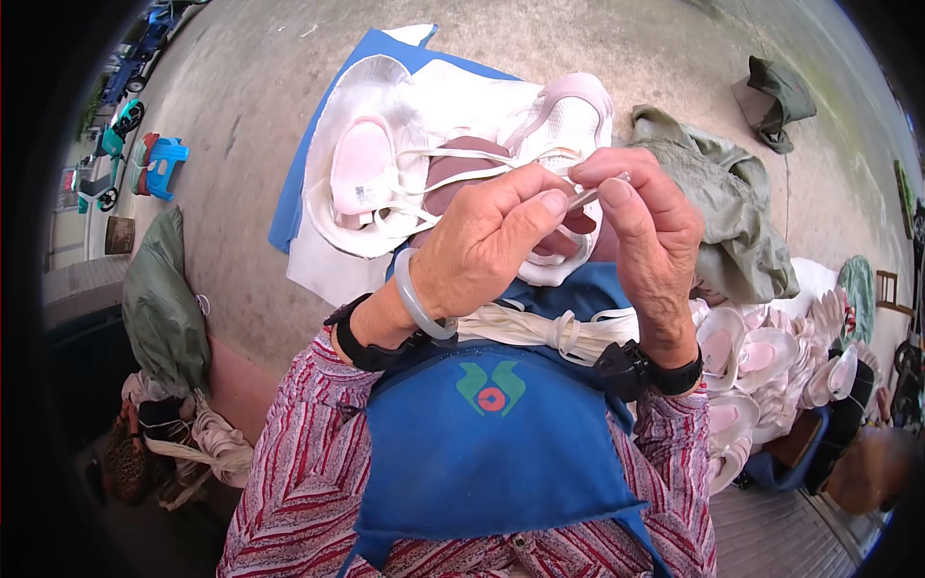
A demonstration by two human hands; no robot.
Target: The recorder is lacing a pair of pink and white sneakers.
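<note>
Both my hands are raised close together over a white and pink shoe upper [564, 111]. A pale shoelace [584, 199] runs between my fingertips. My left hand [496, 226] pinches it between thumb and forefinger, and a pale bangle circles that wrist. On the other side my right hand [650, 217] is closed on the lace with thumb and fingers. To the left lies a second upper [323, 183], its pink insole showing, with loose white lace loops across it. A tied bundle of white laces [515, 326] rests on my blue apron [482, 462], below my hands.
Blue cloth [337, 96] and white sheeting lie under the uppers. Grey-green cloth [713, 188] is bunched to the right, above many piled uppers [756, 356]. A green sack [169, 299] stands at the left, and a small blue stool [169, 164] sits farther off.
</note>
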